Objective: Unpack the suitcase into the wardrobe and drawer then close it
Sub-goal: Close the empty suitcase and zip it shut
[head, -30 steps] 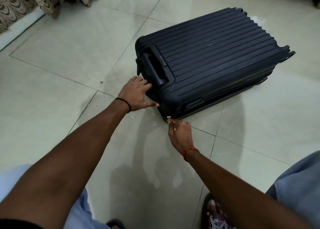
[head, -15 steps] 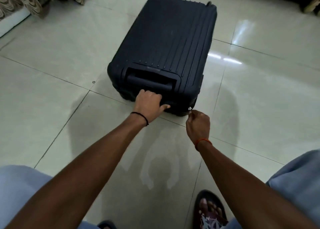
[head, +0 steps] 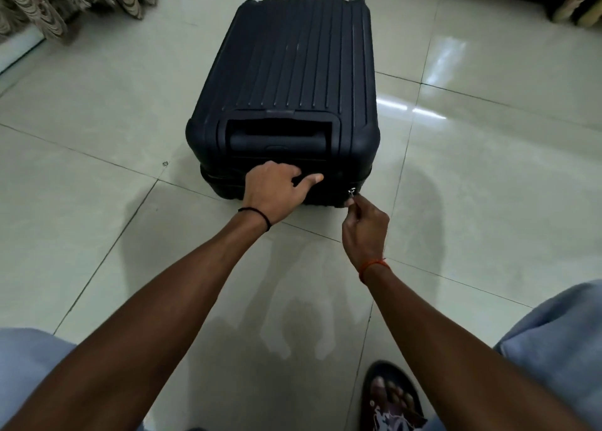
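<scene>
A dark ribbed hard-shell suitcase [head: 293, 82] lies flat and closed on the tiled floor, its handle end toward me. My left hand [head: 277, 189] grips the near end of the case below the recessed handle, thumb stretched to the right. My right hand [head: 365, 225] pinches the small silver zipper pull [head: 351, 192] at the case's near right corner. The wardrobe and drawer are out of view.
Patterned curtains [head: 65, 4] hang at the far left. A wooden furniture base [head: 576, 10] stands at the far right. My foot in a sandal [head: 391, 398] is at the bottom, with my knees in light trousers at both lower corners.
The suitcase has swung round from lying slantwise to pointing its handle end straight at me. My left hand has shifted along that end; my right hand has stayed on the zipper pull.
</scene>
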